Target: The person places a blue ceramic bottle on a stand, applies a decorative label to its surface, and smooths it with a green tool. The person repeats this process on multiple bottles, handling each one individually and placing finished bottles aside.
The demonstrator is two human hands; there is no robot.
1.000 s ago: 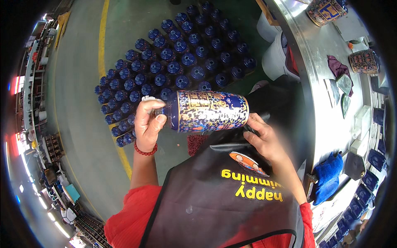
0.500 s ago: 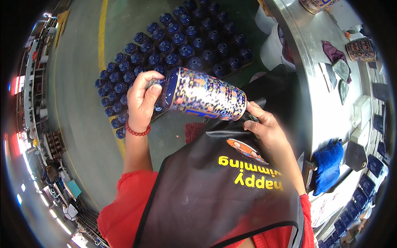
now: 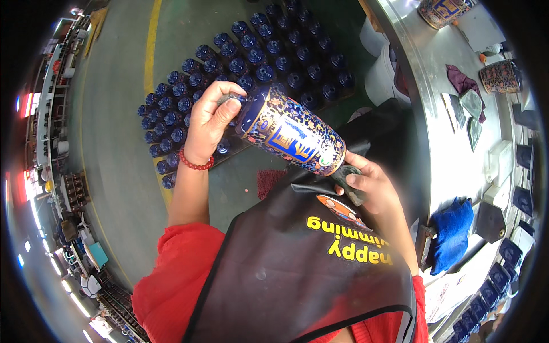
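Note:
A dark blue bottle (image 3: 306,134) with gold and multicoloured patterning and a blue-and-white panel lies tilted in front of me, its base lower and to the right. My left hand (image 3: 211,123) is closed around its narrow neck and wears a red beaded bracelet (image 3: 196,163). At the base end my right hand (image 3: 372,182) pinches a dark greenish, cloth-like piece (image 3: 350,186) between thumb and fingers, close against the rim. Whether the right fingers also bear the bottle's weight is hidden.
Rows of similar blue bottles (image 3: 265,72) stand on the floor ahead. At right runs a metal table (image 3: 414,74) with a blue towel (image 3: 452,234), a purple cloth (image 3: 462,80), green-grey pieces (image 3: 471,104) and another patterned bottle (image 3: 500,77). White buckets (image 3: 380,80) stand beside it. A black apron (image 3: 274,268) covers my front.
The bottle has turned about its length, bringing the blue-and-white panel to face up, and tilts more steeply. The greenish piece at the base shows more. Both hands keep their hold.

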